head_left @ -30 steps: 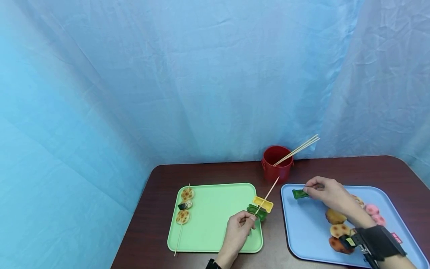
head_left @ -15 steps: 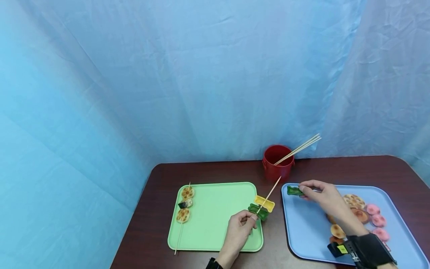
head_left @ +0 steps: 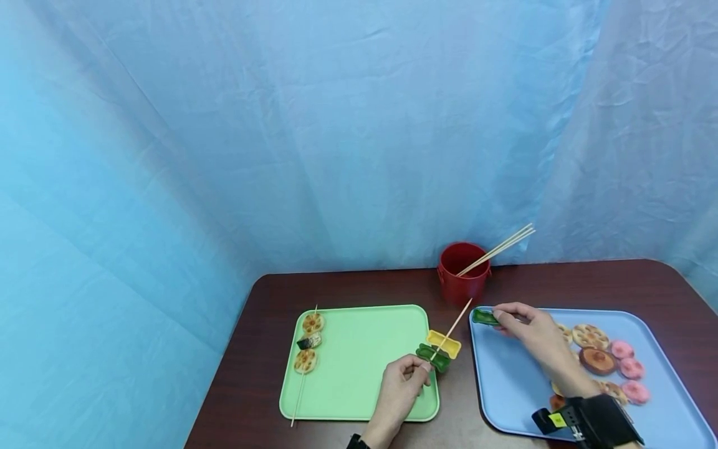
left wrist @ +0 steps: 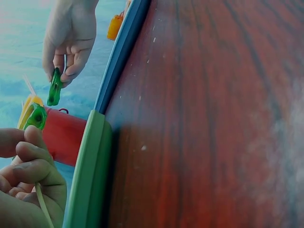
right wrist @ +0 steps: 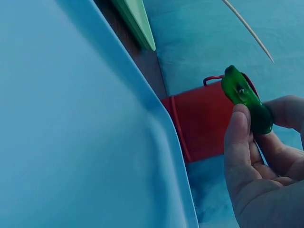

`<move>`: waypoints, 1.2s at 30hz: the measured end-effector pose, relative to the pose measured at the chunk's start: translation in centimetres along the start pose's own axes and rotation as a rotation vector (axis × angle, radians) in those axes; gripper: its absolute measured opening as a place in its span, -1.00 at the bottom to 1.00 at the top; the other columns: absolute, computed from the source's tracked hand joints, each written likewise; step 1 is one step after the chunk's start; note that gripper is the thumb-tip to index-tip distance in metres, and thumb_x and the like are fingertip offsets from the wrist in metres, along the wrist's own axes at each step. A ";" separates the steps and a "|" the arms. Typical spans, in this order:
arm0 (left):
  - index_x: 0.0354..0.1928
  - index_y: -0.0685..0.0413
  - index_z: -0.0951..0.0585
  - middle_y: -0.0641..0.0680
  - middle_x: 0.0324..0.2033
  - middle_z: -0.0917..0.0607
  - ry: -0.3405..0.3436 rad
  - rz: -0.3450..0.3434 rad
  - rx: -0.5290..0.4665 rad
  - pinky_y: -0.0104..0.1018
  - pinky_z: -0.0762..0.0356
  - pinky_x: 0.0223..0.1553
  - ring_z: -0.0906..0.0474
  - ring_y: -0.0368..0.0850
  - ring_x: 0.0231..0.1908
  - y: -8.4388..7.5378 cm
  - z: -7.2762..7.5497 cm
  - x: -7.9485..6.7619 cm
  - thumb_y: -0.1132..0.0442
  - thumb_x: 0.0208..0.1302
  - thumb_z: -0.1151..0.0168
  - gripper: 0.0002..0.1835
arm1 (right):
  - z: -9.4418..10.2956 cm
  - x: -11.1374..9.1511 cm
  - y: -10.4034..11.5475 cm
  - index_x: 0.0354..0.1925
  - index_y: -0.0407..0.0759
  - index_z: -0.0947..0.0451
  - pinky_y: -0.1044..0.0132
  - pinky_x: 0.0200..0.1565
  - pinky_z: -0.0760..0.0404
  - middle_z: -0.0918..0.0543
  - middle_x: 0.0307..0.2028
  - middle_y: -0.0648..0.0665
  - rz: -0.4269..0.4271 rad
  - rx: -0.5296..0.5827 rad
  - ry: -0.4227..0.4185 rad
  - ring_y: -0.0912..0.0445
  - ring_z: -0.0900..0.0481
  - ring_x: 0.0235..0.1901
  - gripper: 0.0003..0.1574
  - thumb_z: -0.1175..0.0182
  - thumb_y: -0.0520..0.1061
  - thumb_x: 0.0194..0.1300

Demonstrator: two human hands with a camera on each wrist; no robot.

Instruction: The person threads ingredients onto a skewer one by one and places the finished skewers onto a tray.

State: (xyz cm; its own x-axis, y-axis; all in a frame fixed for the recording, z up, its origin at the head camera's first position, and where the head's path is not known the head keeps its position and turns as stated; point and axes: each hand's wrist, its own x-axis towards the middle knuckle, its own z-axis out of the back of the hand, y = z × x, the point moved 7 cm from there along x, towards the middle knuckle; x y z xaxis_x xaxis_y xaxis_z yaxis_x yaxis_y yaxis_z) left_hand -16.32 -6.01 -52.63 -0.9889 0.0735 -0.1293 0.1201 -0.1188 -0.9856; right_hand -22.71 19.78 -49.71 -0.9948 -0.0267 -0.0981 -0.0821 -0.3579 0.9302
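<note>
My left hand [head_left: 397,388] pinches the lower part of a wooden skewer [head_left: 461,315] over the right edge of the green tray. Threaded on this skewer are a green pepper piece [head_left: 433,358] and, above it, a yellow block with a hollow face [head_left: 444,343]; the pointed end slants up and right, bare. My right hand [head_left: 530,332] pinches a second green pepper piece [head_left: 485,317] between thumb and fingers, above the blue tray's upper left corner. In the right wrist view this pepper piece [right wrist: 243,97] shows a small hole, with the skewer's tip [right wrist: 261,43] apart from it.
On the green tray [head_left: 364,416] lies a loaded skewer [head_left: 305,360] with two round slices and a dark-edged piece. A red bucket [head_left: 461,290] holding several skewers [head_left: 505,245] stands behind. Several brown, tan and pink food pieces [head_left: 632,368] lie on the blue tray [head_left: 507,399].
My right hand has moved left with its green pepper piece, nearer the skewer, uncovering more food pieces on the blue tray. My left hand and its skewer have shifted slightly right.
</note>
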 end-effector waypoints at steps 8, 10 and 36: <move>-0.37 0.18 -0.67 0.05 -0.60 -0.62 0.014 -0.008 -0.004 -0.54 -0.22 -0.65 -0.35 -0.32 -0.67 0.1 -0.1 -0.1 0.24 0.23 -0.22 -0.85 | -0.6 0.2 0.5 0.15 -0.37 -0.43 0.16 -0.09 -0.61 -0.60 -0.05 -0.29 -0.010 0.096 0.010 -0.04 -0.66 -0.13 -0.27 -0.04 0.23 0.38; -0.37 0.19 -0.67 0.07 -0.59 -0.62 0.016 -0.017 -0.005 -0.54 -0.22 -0.65 -0.35 -0.32 -0.67 0.1 -0.1 -0.1 0.24 0.23 -0.23 -0.85 | -0.6 0.3 0.7 0.15 -0.38 -0.41 0.15 -0.08 -0.60 -0.59 -0.04 -0.30 -0.008 0.125 0.007 -0.05 -0.65 -0.12 -0.28 -0.04 0.22 0.39; -0.35 0.23 -0.68 -0.05 -0.62 -0.60 0.032 0.022 0.018 -0.53 -0.29 -0.61 -0.40 -0.24 -0.62 0.3 -0.8 -0.1 0.26 0.23 -0.21 -0.83 | -0.5 0.3 2.9 0.16 -0.40 -0.35 0.30 -0.10 -0.58 -0.57 -0.06 -0.19 0.097 0.306 -0.016 0.14 -0.67 -0.13 -0.34 -0.06 0.13 0.40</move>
State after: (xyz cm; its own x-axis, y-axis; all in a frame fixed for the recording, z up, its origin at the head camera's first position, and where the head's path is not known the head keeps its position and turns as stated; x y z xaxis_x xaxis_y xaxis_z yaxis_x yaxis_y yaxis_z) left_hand -16.12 -5.27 -53.00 -0.9827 0.1024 -0.1543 0.1396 -0.1381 -0.9805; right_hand -23.24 18.31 -47.19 -0.9995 -0.0313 -0.0002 0.0016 -0.0572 0.9984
